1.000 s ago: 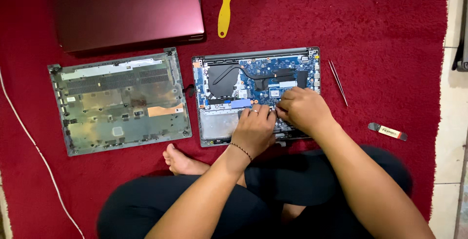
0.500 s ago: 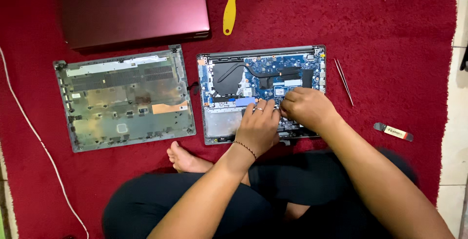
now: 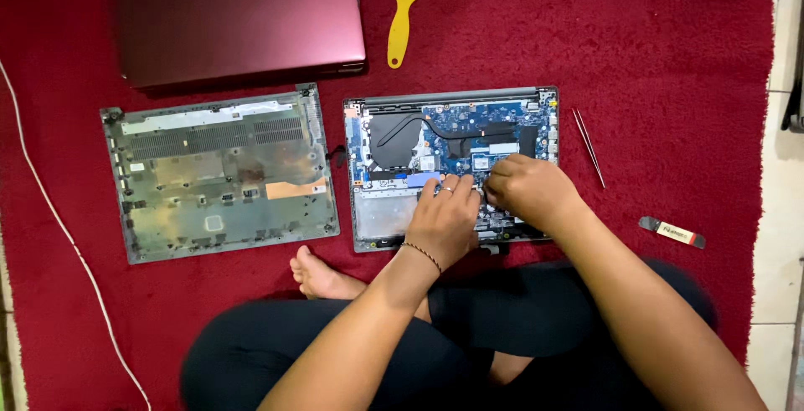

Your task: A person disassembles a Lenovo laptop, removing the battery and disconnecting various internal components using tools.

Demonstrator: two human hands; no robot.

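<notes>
Both hands rest on the opened grey laptop base [image 3: 452,126], over its lower half. The left hand [image 3: 444,220] lies fingers curled; the right hand [image 3: 528,193] is bunched, grip hidden. Left of the base lies a grey bottom cover [image 3: 218,172]; beyond, a yellow plastic pry tool [image 3: 402,17].

A small white-and-red label [image 3: 675,232] sits on the grey tool on the carpet, right.

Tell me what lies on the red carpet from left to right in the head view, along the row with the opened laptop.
White cable → grey bottom cover → opened laptop, with the left hand and right hand on it → tweezers → small flat tool.
</notes>
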